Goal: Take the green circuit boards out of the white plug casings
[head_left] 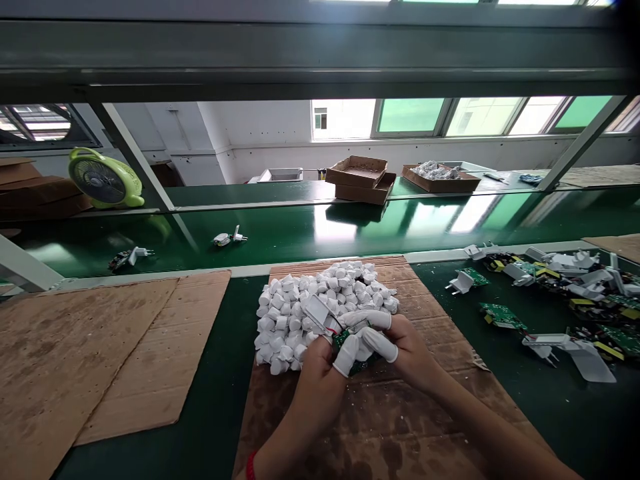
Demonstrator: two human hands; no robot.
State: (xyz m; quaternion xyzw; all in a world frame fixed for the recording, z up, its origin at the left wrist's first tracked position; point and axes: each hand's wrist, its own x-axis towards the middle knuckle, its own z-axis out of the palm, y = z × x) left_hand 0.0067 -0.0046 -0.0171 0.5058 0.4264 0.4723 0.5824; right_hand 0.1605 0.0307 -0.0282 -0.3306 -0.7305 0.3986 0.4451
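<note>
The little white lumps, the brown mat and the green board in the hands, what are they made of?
White lumps: maybe plastic or rubber, matte, without bright glints; I can't be sure. Brown mat: seemingly cardboard, dull and stained, with faint ridges. Green board: probably hard circuit-board plastic, from its green color and tiny light specks, though it's mostly hidden.

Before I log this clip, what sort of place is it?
Most likely an electronics assembly workshop: circuit boards and white plug housings lie heaped on the right, small white pieces are piled on a cardboard sheet, and a long green conveyor-like surface runs behind.
</note>
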